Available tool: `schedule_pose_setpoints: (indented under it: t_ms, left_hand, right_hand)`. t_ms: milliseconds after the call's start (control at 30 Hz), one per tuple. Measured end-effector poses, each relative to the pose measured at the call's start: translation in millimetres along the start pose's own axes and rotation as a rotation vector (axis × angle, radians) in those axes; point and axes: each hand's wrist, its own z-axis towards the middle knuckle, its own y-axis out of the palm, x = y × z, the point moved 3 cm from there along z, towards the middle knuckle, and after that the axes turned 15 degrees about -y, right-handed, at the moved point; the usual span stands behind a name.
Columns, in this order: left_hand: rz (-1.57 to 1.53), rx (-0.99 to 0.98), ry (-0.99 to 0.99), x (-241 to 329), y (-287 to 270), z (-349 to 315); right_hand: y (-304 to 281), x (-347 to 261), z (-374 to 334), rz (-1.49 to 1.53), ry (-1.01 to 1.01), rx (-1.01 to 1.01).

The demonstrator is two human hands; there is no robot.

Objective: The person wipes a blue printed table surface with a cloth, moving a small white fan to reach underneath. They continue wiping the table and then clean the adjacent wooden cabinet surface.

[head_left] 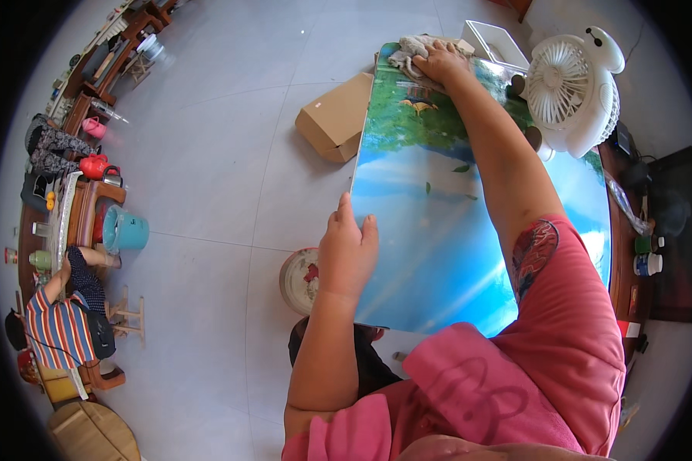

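My right hand (442, 64) reaches to the far end of a table with a glossy picture top (430, 230) of blue sky, green plants and a butterfly. Under its fingers a bunched grey cloth (409, 55) is pressed against the surface near the far edge. Closer to me, my left hand (347, 250) grips the table's left edge, its thumb on the upper side and the other fingers partly hidden. A white fan (565, 88) with a rounded figure-like body stands at the far right of the table, beside my right forearm.
A white bin-like box (496, 46) is behind the table's far end. Left of the table are a cardboard box (334, 119) and a round tin (300, 280) on the floor. A dark screen (676, 230) and small bottles (648, 265) line the right. Another person (62, 326) sits far left, near a teal bin (125, 229).
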Motion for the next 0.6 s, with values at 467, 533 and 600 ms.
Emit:
schedule_pose_setpoints:
  t_ms: [467,533,600]
  left_hand:
    - [-0.354,-0.032,0.035,-1.8,-1.5,16.7]
    - [-0.488,-0.114,-0.011,-12.8,0.5,26.7]
    - [-0.565,-0.156,-0.077,-20.2,4.4,30.7]
  right_hand:
    - [-35.4,-130.9,-271.8,0.203,-0.873,0.199]
    - [-58.7,-152.2,-321.5,0.218,-0.901,0.072]
    - [-74.8,-161.2,-351.9,0.257,-0.92,-0.053]
